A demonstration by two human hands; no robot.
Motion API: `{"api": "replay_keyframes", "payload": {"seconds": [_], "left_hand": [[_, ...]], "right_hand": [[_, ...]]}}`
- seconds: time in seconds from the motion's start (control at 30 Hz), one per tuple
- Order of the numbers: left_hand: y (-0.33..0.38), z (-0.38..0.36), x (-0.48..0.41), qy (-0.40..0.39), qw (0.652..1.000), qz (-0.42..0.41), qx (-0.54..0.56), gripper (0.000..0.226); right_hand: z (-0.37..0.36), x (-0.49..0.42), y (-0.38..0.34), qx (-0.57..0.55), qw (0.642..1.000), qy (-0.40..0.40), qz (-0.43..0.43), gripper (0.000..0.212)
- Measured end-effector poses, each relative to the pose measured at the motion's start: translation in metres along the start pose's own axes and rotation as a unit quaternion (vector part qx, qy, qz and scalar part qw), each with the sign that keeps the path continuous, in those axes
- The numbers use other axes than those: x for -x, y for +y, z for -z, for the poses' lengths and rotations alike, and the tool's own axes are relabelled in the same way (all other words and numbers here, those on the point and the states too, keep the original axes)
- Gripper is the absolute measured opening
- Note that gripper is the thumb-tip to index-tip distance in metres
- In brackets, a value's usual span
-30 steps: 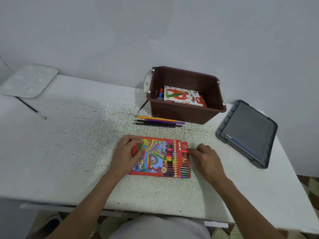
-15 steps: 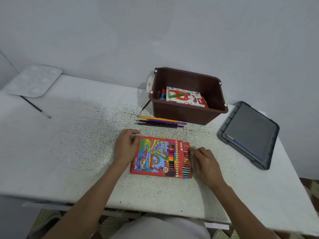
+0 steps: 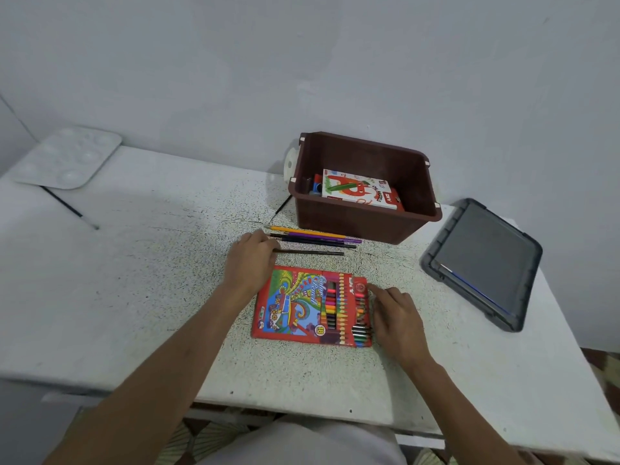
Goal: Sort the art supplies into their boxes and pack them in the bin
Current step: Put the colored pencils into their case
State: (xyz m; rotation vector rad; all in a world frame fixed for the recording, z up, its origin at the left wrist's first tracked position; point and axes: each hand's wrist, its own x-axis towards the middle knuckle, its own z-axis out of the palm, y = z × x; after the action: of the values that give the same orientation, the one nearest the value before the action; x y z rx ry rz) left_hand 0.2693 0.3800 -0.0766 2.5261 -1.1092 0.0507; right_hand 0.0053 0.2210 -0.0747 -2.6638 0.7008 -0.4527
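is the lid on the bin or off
Off: the brown bin stands open, pastel box visible inside; the grey lid lies on the table beside it.

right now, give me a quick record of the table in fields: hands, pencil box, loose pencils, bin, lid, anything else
left hand: pinches the left end of a dark pencil, which lies apart from the loose pencils
right hand: rests against the right edge of the colour pencil box
colour pencil box: flat on the table, pencil ends showing at its right end
loose pencils: yellow, purple and dark, in front of the bin
bin: brown, open, holds an oil pastels box
lid: grey, right of the bin
far left: white palette, thin brush beside it
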Motion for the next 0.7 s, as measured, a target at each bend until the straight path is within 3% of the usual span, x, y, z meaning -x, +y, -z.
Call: {"api": "replay_keyframes", "payload": {"seconds": [0.27, 0.37, 0.43, 0.57, 0.7], "left_hand": [[0.014, 0.005, 0.009, 0.043, 0.996, -0.079, -0.028, 0.020], [0.026, 0.006, 0.019, 0.104, 0.987, -0.106, 0.060, 0.028], [0.037, 0.007, 0.026, 0.110, 0.976, -0.066, 0.176, 0.022], [0.053, 0.007, 0.036, 0.011, 0.888, 0.076, 0.454, 0.016], [0.063, 0.004, 0.048, -0.053, 0.819, 0.087, 0.565, 0.015]], "right_hand": [[0.001, 0.003, -0.003, -0.016, 1.000, 0.001, -0.022, 0.043], [0.002, 0.003, -0.002, -0.023, 0.999, -0.005, -0.028, 0.043], [0.004, 0.001, -0.002, -0.031, 0.999, -0.014, -0.041, 0.042], [0.008, -0.005, -0.016, -0.060, 0.996, 0.013, -0.068, 0.037], [0.011, -0.011, -0.041, -0.068, 0.997, 0.032, -0.018, 0.032]]}}
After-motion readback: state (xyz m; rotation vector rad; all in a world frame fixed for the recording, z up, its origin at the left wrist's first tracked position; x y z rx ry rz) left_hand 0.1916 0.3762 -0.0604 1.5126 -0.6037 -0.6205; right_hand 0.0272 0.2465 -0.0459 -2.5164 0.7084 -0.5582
